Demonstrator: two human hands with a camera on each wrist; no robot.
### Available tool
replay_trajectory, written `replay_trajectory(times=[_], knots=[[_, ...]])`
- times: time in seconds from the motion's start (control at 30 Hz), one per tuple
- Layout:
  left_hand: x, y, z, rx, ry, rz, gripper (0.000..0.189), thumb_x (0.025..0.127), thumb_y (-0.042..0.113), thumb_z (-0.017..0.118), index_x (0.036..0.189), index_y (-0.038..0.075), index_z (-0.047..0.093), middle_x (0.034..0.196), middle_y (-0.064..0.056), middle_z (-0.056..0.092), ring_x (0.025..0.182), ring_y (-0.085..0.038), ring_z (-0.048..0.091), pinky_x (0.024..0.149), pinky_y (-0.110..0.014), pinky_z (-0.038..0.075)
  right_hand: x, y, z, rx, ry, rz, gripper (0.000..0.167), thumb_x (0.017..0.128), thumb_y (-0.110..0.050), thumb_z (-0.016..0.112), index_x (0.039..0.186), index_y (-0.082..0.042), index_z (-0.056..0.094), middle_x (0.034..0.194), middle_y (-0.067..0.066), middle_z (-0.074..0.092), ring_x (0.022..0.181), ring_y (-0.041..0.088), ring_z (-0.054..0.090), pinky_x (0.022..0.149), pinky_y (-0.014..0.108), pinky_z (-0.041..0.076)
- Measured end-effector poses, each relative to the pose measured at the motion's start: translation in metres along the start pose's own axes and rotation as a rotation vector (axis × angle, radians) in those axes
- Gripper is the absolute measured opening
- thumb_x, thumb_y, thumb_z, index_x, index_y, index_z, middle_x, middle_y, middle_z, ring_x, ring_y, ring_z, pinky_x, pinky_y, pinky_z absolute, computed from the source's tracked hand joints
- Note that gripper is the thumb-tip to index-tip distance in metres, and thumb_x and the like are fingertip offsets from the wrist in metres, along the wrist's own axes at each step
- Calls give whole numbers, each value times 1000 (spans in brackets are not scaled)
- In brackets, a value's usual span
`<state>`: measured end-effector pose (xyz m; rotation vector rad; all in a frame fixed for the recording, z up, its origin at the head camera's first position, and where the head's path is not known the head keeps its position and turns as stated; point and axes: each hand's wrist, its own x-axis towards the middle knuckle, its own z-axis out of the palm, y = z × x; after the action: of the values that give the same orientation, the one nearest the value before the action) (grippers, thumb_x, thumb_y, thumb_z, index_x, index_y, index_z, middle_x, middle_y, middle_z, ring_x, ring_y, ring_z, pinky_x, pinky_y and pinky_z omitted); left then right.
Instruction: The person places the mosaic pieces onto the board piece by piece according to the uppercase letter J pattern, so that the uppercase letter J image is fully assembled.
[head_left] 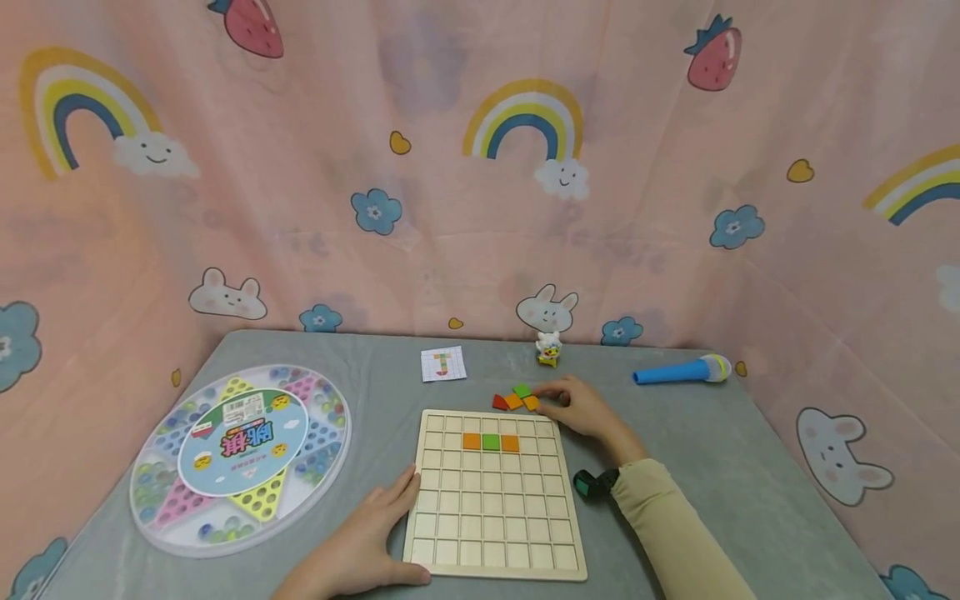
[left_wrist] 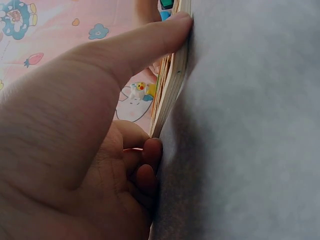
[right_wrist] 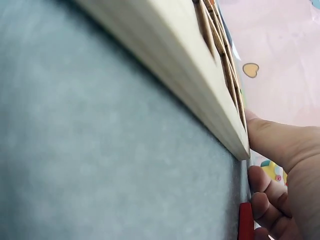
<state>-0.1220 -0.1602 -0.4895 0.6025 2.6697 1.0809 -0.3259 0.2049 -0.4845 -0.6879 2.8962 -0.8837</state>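
Observation:
A wooden grid board (head_left: 495, 504) lies on the table, with an orange, a green (head_left: 491, 442) and another orange square tile in a row near its far edge. My left hand (head_left: 360, 533) rests against the board's left side, thumb spread to the near corner; in the left wrist view the thumb (left_wrist: 145, 42) touches its edge. Beyond the far right corner, my right hand (head_left: 581, 408) has its fingertips beside a small group of loose tiles, touching or nearly touching an orange tile (head_left: 531, 403). A red piece (right_wrist: 245, 222) lies by its curled fingers in the right wrist view.
A round Chinese checkers set (head_left: 337, 450) with marbles stands at left. A pattern card (head_left: 443, 364), a small figurine (head_left: 548, 348) and a blue toy microphone (head_left: 678, 371) line the back. A printed pink curtain (head_left: 450, 250) closes off the table behind.

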Motion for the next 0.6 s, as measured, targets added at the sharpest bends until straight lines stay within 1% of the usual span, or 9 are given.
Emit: replay_trajectory(times=[0.17,0.3,0.47,0.6], knots=[[0,0,0,5,0,0,125,73,55,94,165,-1,32,175,-15,23,145,-38,39,113,-59,42,-1,2,2,-18,12,-21,25,99,-22,76,121,-11,79,112,13,66,93,24,55,85,44,48],[0,0,-1,3,0,0,125,73,55,94,165,-1,32,175,-15,23,146,-39,38,113,-61,41,-2,0,2,-23,18,-15,24,100,-21,76,121,-10,78,112,12,66,93,24,54,84,43,46],[0,0,0,-1,-1,-2,125,73,55,94,165,-1,31,176,-14,23,148,-41,36,112,-64,40,-4,-4,-1,-17,18,-7,24,101,-20,74,120,-6,77,112,12,68,97,25,58,88,47,50],[0,1,-1,0,-2,-6,125,72,54,95,165,-1,32,176,-14,23,147,-41,37,112,-64,40,-7,-8,-3,9,19,5,24,102,-17,71,121,-2,74,111,11,71,97,24,62,88,46,53]])
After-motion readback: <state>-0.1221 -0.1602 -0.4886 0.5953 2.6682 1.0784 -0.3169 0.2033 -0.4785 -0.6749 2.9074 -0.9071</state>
